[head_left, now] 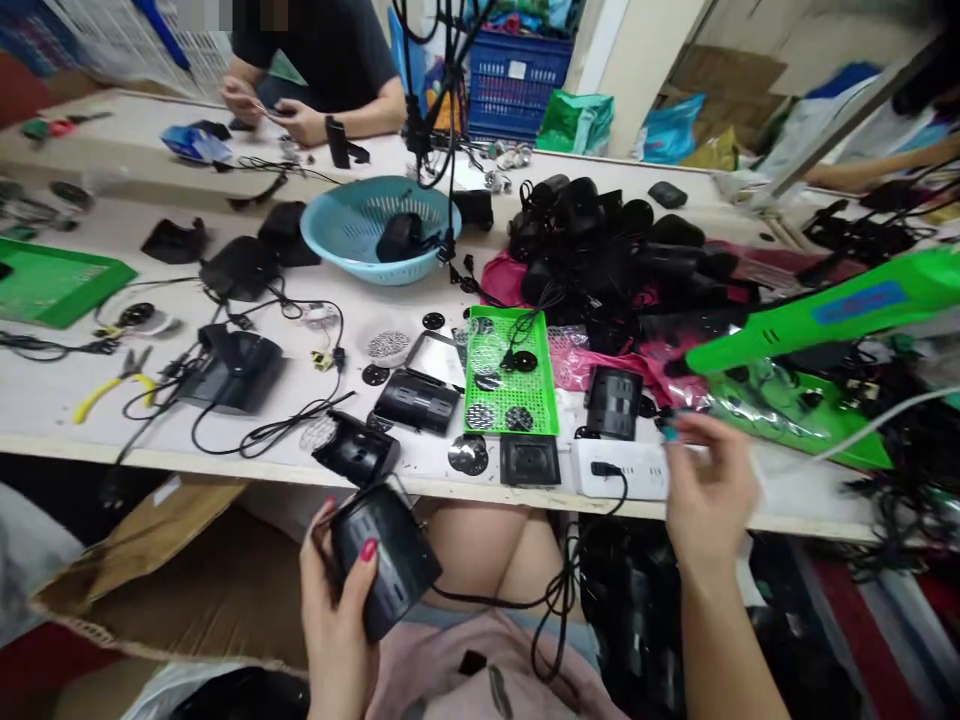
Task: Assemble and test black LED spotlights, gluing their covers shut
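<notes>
My left hand (341,590) grips a black plastic device housing (391,560) above my lap, thumb across its slotted face. From its side a black cord (491,602) runs to a looped bundle, and a black plug sits in the white power strip (622,470) at the table edge. My right hand (709,490) is raised beside the strip's right end, thumb and fingers pinched together. A small teal spot shows at its fingertips, too blurred to name. Just above hangs a green electric screwdriver (817,310), apart from the hand.
A green perforated tray (511,400) holds round black discs. Around it lie black housings (417,402), a square black part (529,460) and yellow pliers (112,390). Farther back are a blue colander (319,235) and a heap of black devices (600,235). A person (315,70) sits opposite.
</notes>
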A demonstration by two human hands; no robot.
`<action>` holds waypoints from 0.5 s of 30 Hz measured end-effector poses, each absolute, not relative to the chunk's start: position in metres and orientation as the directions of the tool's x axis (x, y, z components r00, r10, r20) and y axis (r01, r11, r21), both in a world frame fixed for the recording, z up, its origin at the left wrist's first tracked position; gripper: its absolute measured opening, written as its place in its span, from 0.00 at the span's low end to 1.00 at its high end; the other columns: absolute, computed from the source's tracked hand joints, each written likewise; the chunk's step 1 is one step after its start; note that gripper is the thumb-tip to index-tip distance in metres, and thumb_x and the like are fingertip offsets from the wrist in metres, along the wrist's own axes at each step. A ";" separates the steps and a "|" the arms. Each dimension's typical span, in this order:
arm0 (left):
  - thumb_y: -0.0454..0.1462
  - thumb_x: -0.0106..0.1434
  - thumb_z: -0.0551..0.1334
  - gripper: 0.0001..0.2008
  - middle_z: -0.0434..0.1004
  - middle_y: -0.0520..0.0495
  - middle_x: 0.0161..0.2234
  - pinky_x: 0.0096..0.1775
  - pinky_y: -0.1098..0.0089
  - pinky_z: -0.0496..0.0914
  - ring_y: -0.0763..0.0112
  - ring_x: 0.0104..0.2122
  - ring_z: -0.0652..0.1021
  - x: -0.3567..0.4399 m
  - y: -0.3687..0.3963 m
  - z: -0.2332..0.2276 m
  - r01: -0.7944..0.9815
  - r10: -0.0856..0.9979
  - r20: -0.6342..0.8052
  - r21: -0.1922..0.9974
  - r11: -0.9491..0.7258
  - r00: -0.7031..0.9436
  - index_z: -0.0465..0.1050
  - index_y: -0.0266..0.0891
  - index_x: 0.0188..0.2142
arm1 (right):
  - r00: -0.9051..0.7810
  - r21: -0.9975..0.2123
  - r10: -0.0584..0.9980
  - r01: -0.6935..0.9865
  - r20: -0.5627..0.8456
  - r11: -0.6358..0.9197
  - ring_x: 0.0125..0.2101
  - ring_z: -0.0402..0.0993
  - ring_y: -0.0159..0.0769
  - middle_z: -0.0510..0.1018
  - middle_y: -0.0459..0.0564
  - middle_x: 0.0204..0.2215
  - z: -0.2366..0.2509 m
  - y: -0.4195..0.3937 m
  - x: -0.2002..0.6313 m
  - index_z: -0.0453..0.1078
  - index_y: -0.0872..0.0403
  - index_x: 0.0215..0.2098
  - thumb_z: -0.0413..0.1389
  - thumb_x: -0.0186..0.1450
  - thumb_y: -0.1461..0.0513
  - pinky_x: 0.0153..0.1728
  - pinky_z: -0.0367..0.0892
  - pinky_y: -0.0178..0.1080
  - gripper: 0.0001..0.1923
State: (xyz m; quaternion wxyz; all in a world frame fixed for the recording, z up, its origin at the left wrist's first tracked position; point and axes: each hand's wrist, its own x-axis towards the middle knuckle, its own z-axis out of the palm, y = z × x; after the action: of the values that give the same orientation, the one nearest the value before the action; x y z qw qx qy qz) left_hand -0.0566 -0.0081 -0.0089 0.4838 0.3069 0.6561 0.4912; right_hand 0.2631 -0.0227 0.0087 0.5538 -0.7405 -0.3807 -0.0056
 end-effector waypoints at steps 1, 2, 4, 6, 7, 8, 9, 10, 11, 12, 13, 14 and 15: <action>0.49 0.60 0.66 0.34 0.63 0.51 0.64 0.62 0.63 0.61 0.54 0.64 0.64 -0.058 -0.012 -0.010 -0.117 0.853 -0.365 0.930 0.347 -0.373 0.59 0.54 0.64 | 0.668 -0.808 0.681 0.557 0.300 -0.191 0.40 0.73 0.40 0.74 0.53 0.45 -0.002 -0.023 0.267 0.73 0.53 0.46 0.57 0.63 0.54 0.38 0.71 0.41 0.16; 0.49 0.61 0.66 0.34 0.63 0.52 0.64 0.62 0.64 0.62 0.56 0.64 0.63 -0.058 -0.015 -0.011 -0.164 0.830 -0.394 0.919 0.358 -0.396 0.58 0.55 0.65 | 0.632 -0.791 0.755 0.547 0.176 -0.274 0.36 0.73 0.39 0.75 0.53 0.43 -0.013 -0.024 0.272 0.74 0.53 0.44 0.56 0.63 0.53 0.35 0.70 0.40 0.16; 0.49 0.61 0.66 0.35 0.64 0.53 0.64 0.60 0.68 0.64 0.59 0.64 0.64 -0.058 -0.021 -0.014 -0.254 0.790 -0.449 0.892 0.373 -0.417 0.57 0.56 0.65 | 0.577 -0.754 0.817 0.542 0.015 -0.370 0.31 0.73 0.37 0.76 0.52 0.38 -0.029 -0.023 0.286 0.75 0.54 0.42 0.56 0.61 0.49 0.32 0.69 0.40 0.20; 0.48 0.61 0.67 0.35 0.66 0.54 0.63 0.57 0.70 0.68 0.63 0.61 0.69 -0.057 -0.025 -0.020 -0.352 0.744 -0.520 0.849 0.395 -0.420 0.56 0.58 0.65 | 0.551 -0.728 0.834 0.557 -0.036 -0.400 0.27 0.71 0.38 0.76 0.51 0.31 -0.039 -0.019 0.298 0.77 0.55 0.40 0.58 0.57 0.45 0.33 0.68 0.42 0.24; 0.47 0.62 0.67 0.34 0.68 0.54 0.62 0.54 0.71 0.70 0.64 0.59 0.72 -0.056 -0.027 -0.024 -0.412 0.709 -0.570 0.813 0.412 -0.416 0.57 0.58 0.65 | 0.537 -0.711 0.842 0.571 -0.055 -0.411 0.26 0.71 0.39 0.76 0.51 0.28 -0.042 -0.017 0.303 0.78 0.54 0.37 0.59 0.54 0.44 0.32 0.67 0.43 0.25; 0.46 0.62 0.66 0.31 0.71 0.53 0.60 0.51 0.71 0.72 0.66 0.55 0.75 -0.056 -0.030 -0.030 -0.481 0.661 -0.633 0.761 0.436 -0.403 0.60 0.56 0.63 | 0.525 -0.693 0.848 0.584 -0.074 -0.422 0.24 0.70 0.40 0.75 0.51 0.25 -0.043 -0.014 0.308 0.78 0.54 0.34 0.60 0.50 0.42 0.30 0.66 0.44 0.26; 0.45 0.63 0.66 0.28 0.75 0.51 0.56 0.48 0.72 0.74 0.67 0.51 0.78 -0.055 -0.032 -0.035 -0.560 0.603 -0.706 0.689 0.460 -0.372 0.64 0.52 0.61 | 0.514 -0.677 0.853 0.597 -0.090 -0.431 0.22 0.68 0.41 0.73 0.50 0.22 -0.044 -0.010 0.312 0.78 0.53 0.30 0.60 0.47 0.40 0.27 0.64 0.45 0.27; 0.43 0.64 0.65 0.23 0.79 0.49 0.52 0.46 0.72 0.75 0.68 0.47 0.80 -0.054 -0.035 -0.041 -0.643 0.539 -0.778 0.598 0.479 -0.322 0.69 0.48 0.58 | 0.503 -0.663 0.858 0.607 -0.105 -0.437 0.20 0.66 0.41 0.71 0.49 0.19 -0.044 -0.006 0.315 0.77 0.52 0.27 0.61 0.45 0.40 0.25 0.61 0.45 0.26; 0.41 0.64 0.64 0.19 0.81 0.48 0.46 0.44 0.72 0.76 0.69 0.42 0.81 -0.052 -0.037 -0.046 -0.712 0.482 -0.834 0.508 0.485 -0.267 0.72 0.43 0.54 | 0.492 -0.644 0.861 0.618 -0.129 -0.450 0.17 0.64 0.42 0.69 0.49 0.16 -0.044 -0.001 0.319 0.77 0.51 0.24 0.62 0.43 0.40 0.22 0.58 0.45 0.24; 0.39 0.65 0.63 0.15 0.83 0.47 0.41 0.41 0.72 0.77 0.70 0.37 0.82 -0.051 -0.039 -0.050 -0.760 0.443 -0.869 0.437 0.480 -0.220 0.74 0.39 0.50 | 0.473 -0.619 0.865 0.632 -0.168 -0.466 0.16 0.64 0.42 0.69 0.49 0.15 -0.044 0.003 0.323 0.76 0.49 0.22 0.63 0.42 0.42 0.21 0.56 0.45 0.21; 0.38 0.65 0.63 0.12 0.83 0.46 0.37 0.39 0.72 0.77 0.70 0.33 0.81 -0.049 -0.040 -0.053 -0.788 0.422 -0.886 0.394 0.472 -0.191 0.76 0.36 0.47 | 0.454 -0.584 0.864 0.649 -0.216 -0.487 0.16 0.65 0.43 0.70 0.50 0.14 -0.045 0.008 0.327 0.76 0.48 0.20 0.64 0.41 0.44 0.20 0.56 0.46 0.18; 0.38 0.66 0.63 0.11 0.84 0.46 0.35 0.37 0.72 0.77 0.71 0.30 0.81 -0.047 -0.041 -0.056 -0.804 0.416 -0.893 0.372 0.464 -0.173 0.76 0.34 0.45 | 0.438 -0.550 0.866 0.673 -0.241 -0.494 0.16 0.67 0.44 0.72 0.51 0.14 -0.046 0.012 0.332 0.75 0.47 0.17 0.64 0.40 0.45 0.20 0.57 0.46 0.15; 0.38 0.66 0.63 0.11 0.84 0.45 0.33 0.36 0.71 0.78 0.70 0.29 0.81 -0.045 -0.042 -0.057 -0.812 0.417 -0.894 0.361 0.459 -0.162 0.77 0.33 0.44 | 0.428 -0.520 0.872 0.702 -0.238 -0.487 0.16 0.68 0.45 0.73 0.51 0.14 -0.048 0.016 0.335 0.74 0.46 0.16 0.64 0.39 0.47 0.19 0.58 0.46 0.14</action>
State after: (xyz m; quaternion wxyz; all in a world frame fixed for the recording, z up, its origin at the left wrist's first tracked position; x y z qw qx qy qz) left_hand -0.0454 -0.0422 -0.0568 0.6248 -0.1696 0.5823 0.4917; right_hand 0.3354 0.0157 -0.0479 0.1738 -0.8269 -0.4759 0.2439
